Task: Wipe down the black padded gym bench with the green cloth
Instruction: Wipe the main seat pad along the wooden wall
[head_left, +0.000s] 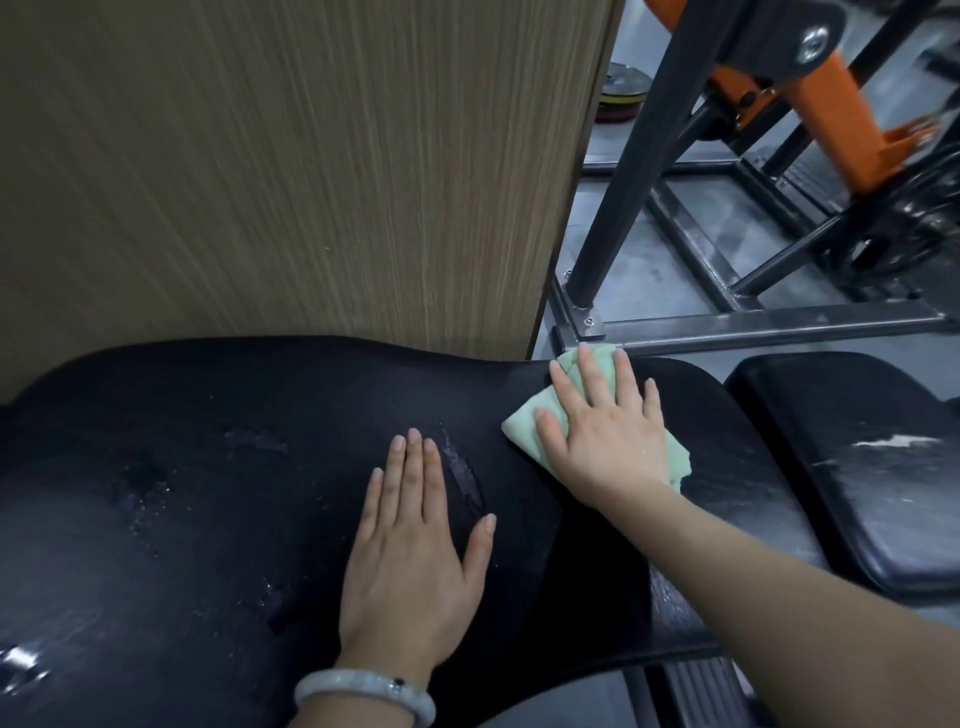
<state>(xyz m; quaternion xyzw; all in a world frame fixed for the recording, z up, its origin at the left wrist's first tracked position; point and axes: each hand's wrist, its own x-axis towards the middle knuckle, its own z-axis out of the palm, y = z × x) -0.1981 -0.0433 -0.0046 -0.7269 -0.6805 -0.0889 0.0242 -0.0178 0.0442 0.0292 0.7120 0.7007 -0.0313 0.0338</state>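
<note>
The black padded bench (208, 467) fills the lower part of the view, its surface speckled with wet droplets and streaks. A folded green cloth (530, 421) lies near the pad's far right edge. My right hand (605, 431) presses flat on the cloth with straight, spread fingers. My left hand (415, 551) rests flat on the pad in the middle, fingers straight and together, beside a wet streak. A pale bangle sits on my left wrist.
A second black pad (857, 467) with white smears lies to the right. A wood-grain panel (285, 166) stands right behind the bench. A dark steel frame (753, 322) with orange parts (831, 109) stands on the grey floor at the upper right, near stacked weight plates (621, 98).
</note>
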